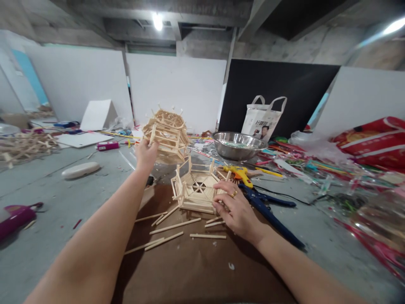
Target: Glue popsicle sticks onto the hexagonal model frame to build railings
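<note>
My left hand [147, 154] is closed round the left side of a many-sided tower of thin wooden sticks [169, 137], held tilted above the work surface. Below it and to the right, a hexagonal stick frame [198, 188] with short uprights and a spoked middle sits on a brown sheet [190, 270]. At that frame's right side, my right hand [234, 207], with a ring on one finger, has its fingers bent against the rim and grips it. Loose wooden sticks [175, 226] lie in front of the frame.
Right of the frame lie a yellow glue gun [240, 173] and blue-handled cutters [265, 207]. Behind stand a metal bowl [238, 145] and a white bag [262, 118]. A white oval case [80, 170] and a purple tool [17, 219] are at left. Plastic scraps clutter the right.
</note>
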`<state>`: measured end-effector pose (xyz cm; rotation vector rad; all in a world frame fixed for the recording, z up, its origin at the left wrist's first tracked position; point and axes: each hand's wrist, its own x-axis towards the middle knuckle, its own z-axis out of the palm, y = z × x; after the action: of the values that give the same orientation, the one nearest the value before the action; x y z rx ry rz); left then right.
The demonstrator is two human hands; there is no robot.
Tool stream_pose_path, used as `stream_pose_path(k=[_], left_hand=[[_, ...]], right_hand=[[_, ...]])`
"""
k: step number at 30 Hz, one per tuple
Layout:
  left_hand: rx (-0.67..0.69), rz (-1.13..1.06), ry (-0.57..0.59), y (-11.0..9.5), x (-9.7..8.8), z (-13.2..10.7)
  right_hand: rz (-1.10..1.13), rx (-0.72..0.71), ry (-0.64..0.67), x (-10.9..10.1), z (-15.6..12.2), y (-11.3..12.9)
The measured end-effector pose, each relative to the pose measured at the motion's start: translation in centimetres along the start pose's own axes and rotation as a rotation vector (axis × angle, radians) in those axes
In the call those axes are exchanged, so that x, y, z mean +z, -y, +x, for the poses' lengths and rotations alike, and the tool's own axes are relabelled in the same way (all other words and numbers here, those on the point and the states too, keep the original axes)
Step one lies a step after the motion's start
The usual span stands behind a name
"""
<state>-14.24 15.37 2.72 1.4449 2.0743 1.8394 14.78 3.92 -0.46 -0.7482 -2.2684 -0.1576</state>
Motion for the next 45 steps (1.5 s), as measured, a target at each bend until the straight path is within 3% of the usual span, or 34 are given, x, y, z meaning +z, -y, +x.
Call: stream_pose_path(k=[3,6,11,19,25,32,45], left_hand=[[0.137,0.071,-0.065,-0.1,0.3,-0.3],[0.182,0.111,-0.047,-0.6,0.5,-0.7],[0.172,0.120,-0.055,-0.8,0.5,-0.9],[0.069,-0.059,-0.146,1.4,0.1,0.0],[-0.019,-0.083,-0.220,3.1,1.2,-0.5],[-0.046,-0.078,-0.172,4.1,2.7,-1.1],[0.021,-0.095,0.032,3.6,2.2,-1.8]], right_hand=[[0.005,0.002,0.002,0.0,-0.1,-0.1],[0.009,0.003,0.006,0.0,-0.1,-0.1],[0.012,-0.008,0.000,-0.1,0.0,0.1],[0.013,-0.015,-0.010,-0.1,0.0,0.1],[0.008,-0.014,-0.010,0.0,0.0,0.0],[0.004,-0.006,-0.001,0.0,0.0,0.1],[-0.004,-0.011,0.003,0.1,0.0,0.0]])
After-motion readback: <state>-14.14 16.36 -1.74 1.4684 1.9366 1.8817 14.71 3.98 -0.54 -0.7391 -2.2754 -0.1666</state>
